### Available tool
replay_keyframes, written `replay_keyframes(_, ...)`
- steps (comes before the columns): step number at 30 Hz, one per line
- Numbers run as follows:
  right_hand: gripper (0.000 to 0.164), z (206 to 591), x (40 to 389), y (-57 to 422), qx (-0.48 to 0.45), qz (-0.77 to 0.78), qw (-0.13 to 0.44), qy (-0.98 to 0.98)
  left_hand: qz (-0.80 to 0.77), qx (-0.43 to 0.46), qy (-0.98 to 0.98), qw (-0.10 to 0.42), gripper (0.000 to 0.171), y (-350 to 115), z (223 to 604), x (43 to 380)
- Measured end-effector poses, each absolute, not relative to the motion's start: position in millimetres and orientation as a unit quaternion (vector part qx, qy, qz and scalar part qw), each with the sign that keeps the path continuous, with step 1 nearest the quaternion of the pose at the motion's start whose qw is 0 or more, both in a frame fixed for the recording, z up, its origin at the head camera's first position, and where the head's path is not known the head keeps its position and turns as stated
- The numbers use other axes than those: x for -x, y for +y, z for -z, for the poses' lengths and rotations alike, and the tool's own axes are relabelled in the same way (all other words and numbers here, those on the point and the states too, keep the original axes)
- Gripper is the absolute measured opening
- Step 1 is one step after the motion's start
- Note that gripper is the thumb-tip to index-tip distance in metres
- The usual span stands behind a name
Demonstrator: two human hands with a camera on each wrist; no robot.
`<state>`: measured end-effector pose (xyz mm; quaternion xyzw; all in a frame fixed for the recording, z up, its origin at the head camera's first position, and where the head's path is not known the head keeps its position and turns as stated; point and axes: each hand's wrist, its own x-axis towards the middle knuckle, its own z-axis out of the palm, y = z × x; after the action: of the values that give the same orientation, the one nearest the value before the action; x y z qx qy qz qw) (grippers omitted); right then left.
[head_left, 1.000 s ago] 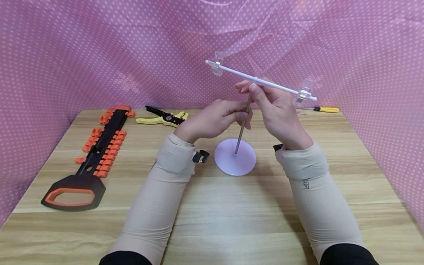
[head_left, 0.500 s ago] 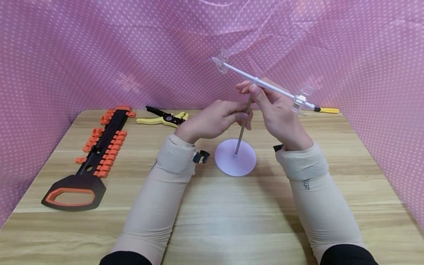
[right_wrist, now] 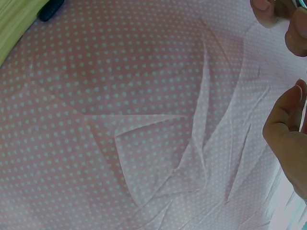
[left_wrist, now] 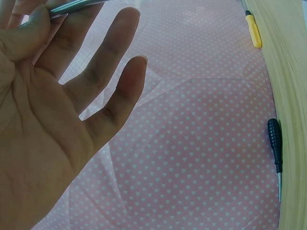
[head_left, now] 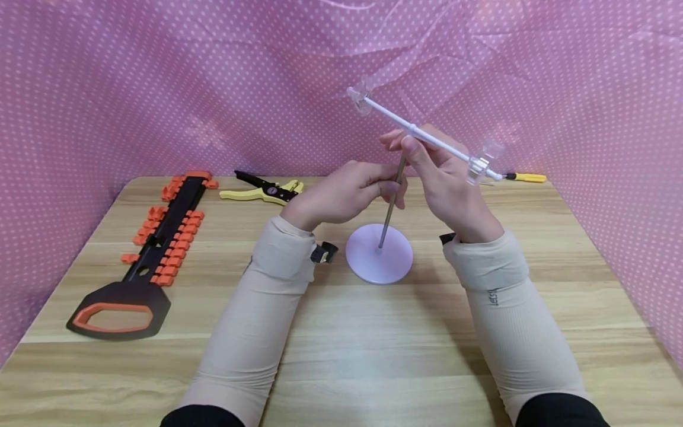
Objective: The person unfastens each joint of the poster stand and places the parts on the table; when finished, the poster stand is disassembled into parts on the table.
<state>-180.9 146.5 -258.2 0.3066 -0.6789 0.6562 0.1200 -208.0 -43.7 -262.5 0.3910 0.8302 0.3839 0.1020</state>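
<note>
Swung steeper, the white crossbar [head_left: 427,136], upper center, slopes toward lower right; its clear left clip [head_left: 360,102] is hard to distinguish. Left hand [head_left: 344,193] pinches the near-upright metal rod [head_left: 386,224]; right hand [head_left: 450,187], fingers partly hidden, pinches its top.

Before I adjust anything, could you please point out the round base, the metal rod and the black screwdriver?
Round base [head_left: 376,265], head view, flat upper face.
Metal rod [head_left: 389,214], head view, exposed lower length.
Black screwdriver [left_wrist: 275,143], left wrist view, handle.
</note>
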Motion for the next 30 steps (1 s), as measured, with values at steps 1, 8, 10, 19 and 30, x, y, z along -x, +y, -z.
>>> replay_keyframes(1,0.043,258.3,181.2,146.3,-0.307,-0.657,0.122,-0.678,-0.384,-0.391,0.830,0.102,0.023,-43.7,262.5,208.1)
replay_keyframes(8,0.048,258.6,181.0,146.6,-0.310,-0.654,0.121,-0.680,-0.382,-0.392,0.831,0.102,0.024,-43.5,262.4,208.7)
replay_keyframes(10,0.049,258.5,180.9,146.6,-0.310,-0.652,0.123,-0.681,-0.382,-0.394,0.830,0.100,0.024,-43.4,262.4,208.8)
replay_keyframes(19,0.052,258.1,180.1,145.4,-0.315,-0.649,0.132,-0.680,-0.385,-0.397,0.828,0.098,0.024,-43.3,262.7,209.0)
replay_keyframes(30,0.050,257.8,179.3,145.4,-0.311,-0.648,0.134,-0.683,-0.384,-0.401,0.826,0.099,0.024,-43.2,263.2,209.2)
